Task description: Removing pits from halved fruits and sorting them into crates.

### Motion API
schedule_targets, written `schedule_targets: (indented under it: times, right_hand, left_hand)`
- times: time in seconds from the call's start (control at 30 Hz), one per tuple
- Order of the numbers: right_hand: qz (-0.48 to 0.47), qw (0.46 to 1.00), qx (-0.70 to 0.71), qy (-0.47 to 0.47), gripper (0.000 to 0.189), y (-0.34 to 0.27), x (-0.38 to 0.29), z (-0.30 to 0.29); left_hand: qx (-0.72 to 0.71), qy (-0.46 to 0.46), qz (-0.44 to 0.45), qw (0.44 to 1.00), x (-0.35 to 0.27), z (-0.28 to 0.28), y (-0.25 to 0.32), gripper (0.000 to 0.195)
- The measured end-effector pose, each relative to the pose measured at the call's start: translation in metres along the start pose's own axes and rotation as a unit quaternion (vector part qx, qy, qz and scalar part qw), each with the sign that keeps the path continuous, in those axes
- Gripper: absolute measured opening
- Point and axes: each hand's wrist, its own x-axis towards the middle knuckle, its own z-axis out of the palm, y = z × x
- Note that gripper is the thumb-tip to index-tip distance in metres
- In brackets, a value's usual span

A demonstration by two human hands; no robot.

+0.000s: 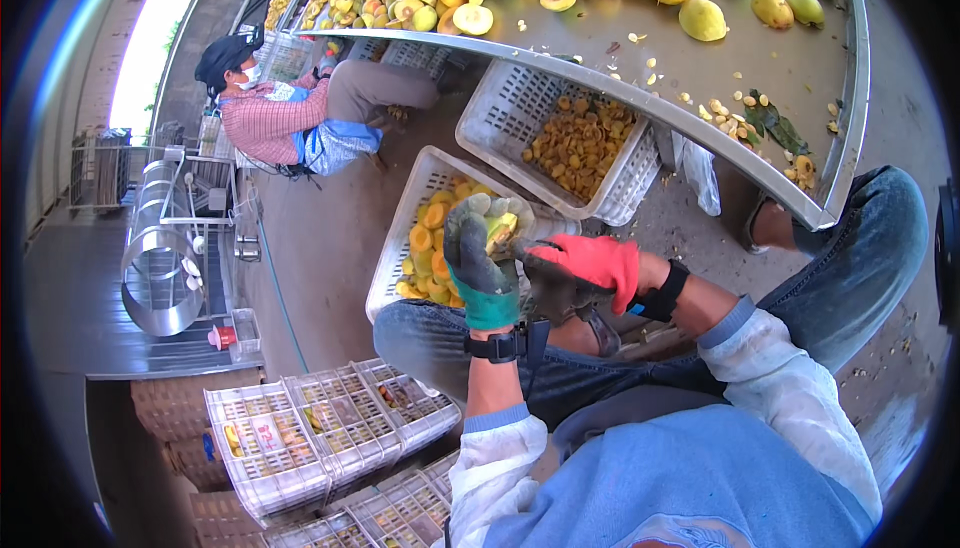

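My left hand point(481, 248), in a grey and green glove, is closed around a cut yellow-green fruit point(501, 231). Close against it on the right is my right hand point(589, 270), in a red glove with dark fingers; its fingertips reach the fruit, and whether they hold a tool cannot be seen. Below the hands stands a white plastic crate point(390, 259) with halved yellow-orange fruit point(429, 248). A second white crate point(499, 101) holds many small brown pieces point(581, 146), which look like fruit pits.
A metal table point(600, 30) with halved fruit, kernels and leaves spans the top, its raised edge near my right knee. A masked co-worker point(277, 109) sits at upper left. Stacked crates point(330, 428) stand at lower left, a metal drum frame point(161, 248) at far left.
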Motion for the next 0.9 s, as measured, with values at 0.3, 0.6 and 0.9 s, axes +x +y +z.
schedule_targets:
  times: [0.3,0.6,0.9]
  right_hand:
    - [0.026,0.997,0.060,0.027,0.037,-0.026,-0.006,0.005]
    - [-0.040,0.975,-0.153,0.155,0.059,-0.021,-0.008,0.005]
    - [-0.017,0.989,-0.114,0.090,0.060,-0.021,-0.004,-0.011]
  left_hand:
    - [-0.079,-0.132,-0.080,0.985,0.020,0.003,0.015,0.040]
    - [-0.119,0.000,-0.071,0.990,0.016,0.026,0.015,0.037]
    - [0.076,-0.004,0.068,0.995,0.013,0.028,0.008,0.049]
